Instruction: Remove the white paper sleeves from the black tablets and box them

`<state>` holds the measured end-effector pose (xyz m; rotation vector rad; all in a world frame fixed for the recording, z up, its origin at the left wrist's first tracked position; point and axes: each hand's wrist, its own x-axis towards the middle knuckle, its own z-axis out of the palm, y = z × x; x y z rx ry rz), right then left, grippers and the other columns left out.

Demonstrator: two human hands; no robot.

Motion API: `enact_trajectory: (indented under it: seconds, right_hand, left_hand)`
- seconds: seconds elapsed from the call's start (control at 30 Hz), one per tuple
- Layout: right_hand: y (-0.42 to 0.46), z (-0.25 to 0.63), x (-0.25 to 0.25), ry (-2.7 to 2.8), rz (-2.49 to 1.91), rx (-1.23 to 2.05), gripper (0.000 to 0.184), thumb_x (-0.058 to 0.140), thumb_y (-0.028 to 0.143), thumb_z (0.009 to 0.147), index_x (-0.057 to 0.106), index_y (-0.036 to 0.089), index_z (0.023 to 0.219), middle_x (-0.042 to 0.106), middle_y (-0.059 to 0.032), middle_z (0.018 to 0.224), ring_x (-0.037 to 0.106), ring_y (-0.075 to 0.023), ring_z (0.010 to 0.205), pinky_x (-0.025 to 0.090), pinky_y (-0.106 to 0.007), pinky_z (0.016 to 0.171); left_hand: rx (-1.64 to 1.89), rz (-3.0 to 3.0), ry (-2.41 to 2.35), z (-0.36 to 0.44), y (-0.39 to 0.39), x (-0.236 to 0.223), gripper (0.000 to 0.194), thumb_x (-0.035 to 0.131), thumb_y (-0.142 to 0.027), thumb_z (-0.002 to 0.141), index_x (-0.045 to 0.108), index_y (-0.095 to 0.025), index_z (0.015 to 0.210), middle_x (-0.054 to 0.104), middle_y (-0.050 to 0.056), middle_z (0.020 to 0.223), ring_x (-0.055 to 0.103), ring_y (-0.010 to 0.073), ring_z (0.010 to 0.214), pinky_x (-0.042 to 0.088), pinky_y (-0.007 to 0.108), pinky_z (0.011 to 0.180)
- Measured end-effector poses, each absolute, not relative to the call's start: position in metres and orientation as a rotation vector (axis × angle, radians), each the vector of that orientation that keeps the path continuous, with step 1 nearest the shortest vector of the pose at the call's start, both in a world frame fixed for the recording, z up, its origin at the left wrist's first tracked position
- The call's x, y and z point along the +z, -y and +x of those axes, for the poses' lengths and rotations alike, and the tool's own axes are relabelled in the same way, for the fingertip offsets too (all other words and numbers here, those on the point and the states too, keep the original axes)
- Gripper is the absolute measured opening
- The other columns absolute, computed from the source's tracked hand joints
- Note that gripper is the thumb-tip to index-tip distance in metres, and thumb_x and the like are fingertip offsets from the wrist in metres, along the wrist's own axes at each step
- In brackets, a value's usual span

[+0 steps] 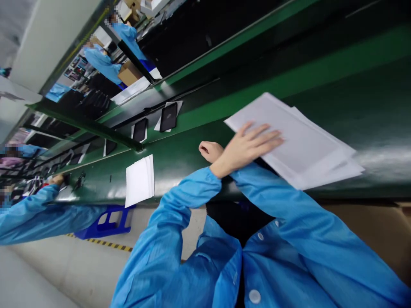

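My forearms cross in front of me over the green bench. My left hand (252, 145) lies flat with fingers spread on a fanned stack of white sheets (298, 141). The top sheet looks slightly greyish inside a paler border. My right hand (210, 150) passes beneath my left wrist and rests on the bench, fingers curled into a loose fist with nothing visible in them. To its left lies a smaller pile of white sheets (139, 179), apart from both hands.
Black, flat, phone-like devices (168, 116) lie on white sheets along the conveyor (199, 109) behind the bench ledge. A green post (86, 124) crosses at left. A co-worker's sleeve (41, 201) reaches in beside a blue stool (111, 222). Other people work across the line.
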<state>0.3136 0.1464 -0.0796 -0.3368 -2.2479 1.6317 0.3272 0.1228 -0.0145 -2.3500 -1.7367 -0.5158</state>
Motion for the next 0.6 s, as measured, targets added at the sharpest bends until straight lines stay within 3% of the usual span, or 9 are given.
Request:
enact_trajectory:
  seconds: [0.13, 0.23, 0.33, 0.5, 0.6]
  right_hand:
    - [-0.147, 0.316, -0.079, 2.369, -0.183, 1.433, 0.012, 0.055, 0.015, 0.092, 0.058, 0.023, 0.084, 0.069, -0.0055, 0.087, 0.062, -0.0211, 0.081, 0.044, -0.031, 0.076]
    - [-0.147, 0.315, -0.081, 2.398, -0.154, 1.362, 0.012, 0.053, 0.016, 0.093, 0.059, 0.023, 0.085, 0.069, -0.0049, 0.087, 0.060, -0.0199, 0.077, 0.042, -0.031, 0.073]
    - [-0.146, 0.311, -0.087, 2.435, -0.211, 1.346, 0.010, 0.056, 0.017, 0.092, 0.061, 0.023, 0.085, 0.069, -0.0042, 0.086, 0.061, -0.0213, 0.078, 0.044, -0.031, 0.071]
    - [-0.142, 0.309, -0.088, 2.465, -0.102, 1.325, 0.011, 0.059, 0.016, 0.091, 0.068, 0.022, 0.092, 0.074, -0.0084, 0.100, 0.067, -0.0263, 0.094, 0.048, -0.035, 0.084]
    - [-0.141, 0.312, -0.083, 2.466, -0.139, 1.293, 0.016, 0.053, 0.015, 0.095, 0.067, 0.022, 0.093, 0.074, -0.0078, 0.098, 0.066, -0.0235, 0.087, 0.045, -0.033, 0.078]
  left_hand:
    - [-0.176, -2.570, 1.567, 0.360, -0.175, -0.028, 0.062, 0.016, -0.007, 0.111, 0.063, -0.015, 0.151, 0.063, 0.005, 0.156, 0.049, 0.0306, 0.156, 0.030, 0.057, 0.131]
    - [-0.087, -2.638, 1.674, 0.358, -0.179, -0.039, 0.067, 0.029, 0.001, 0.102, 0.059, -0.023, 0.157, 0.057, 0.001, 0.164, 0.042, 0.0275, 0.161, 0.031, 0.050, 0.134]
    - [-0.319, -2.608, 1.835, 0.319, -0.159, -0.045, 0.078, 0.042, 0.005, 0.088, 0.059, -0.028, 0.156, 0.054, 0.002, 0.166, 0.042, 0.0251, 0.161, 0.035, 0.049, 0.134]
    - [-0.892, -1.872, 2.271, 0.175, -0.101, -0.038, 0.048, 0.050, -0.009, 0.091, 0.068, -0.018, 0.134, 0.067, 0.014, 0.144, 0.058, 0.0283, 0.140, 0.043, 0.048, 0.124]
    - [-0.988, -1.217, 2.562, 0.091, -0.061, -0.036, 0.030, 0.055, -0.012, 0.093, 0.068, -0.014, 0.120, 0.069, 0.017, 0.130, 0.064, 0.0266, 0.126, 0.048, 0.042, 0.116]
